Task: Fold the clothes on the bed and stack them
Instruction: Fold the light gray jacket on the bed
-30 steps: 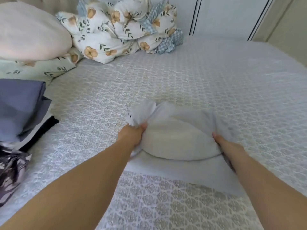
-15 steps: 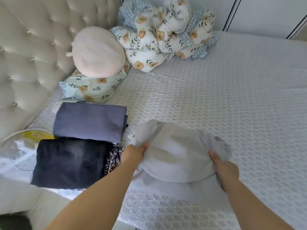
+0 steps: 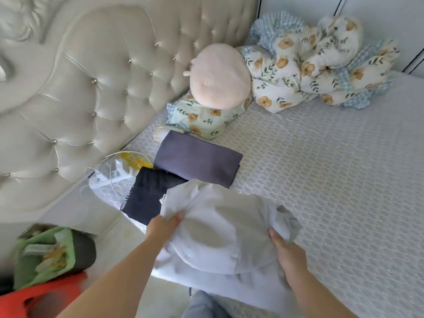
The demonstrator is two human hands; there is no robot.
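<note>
Crowding the headboard [image 3: 110,88]: pillows [image 3: 316,65], purple folded garment [image 3: 197,164].

garment [image 3: 220,228]: pale grey | folded cloth [image 3: 197,160]: slate purple | quilt [image 3: 321,63]: white, orange-floral, blue gingham

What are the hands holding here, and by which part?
Both hands hold one folded white garment: the left hand grips its left end, the right hand its right end, thumbs on top, beside the dark folded clothes.
</note>
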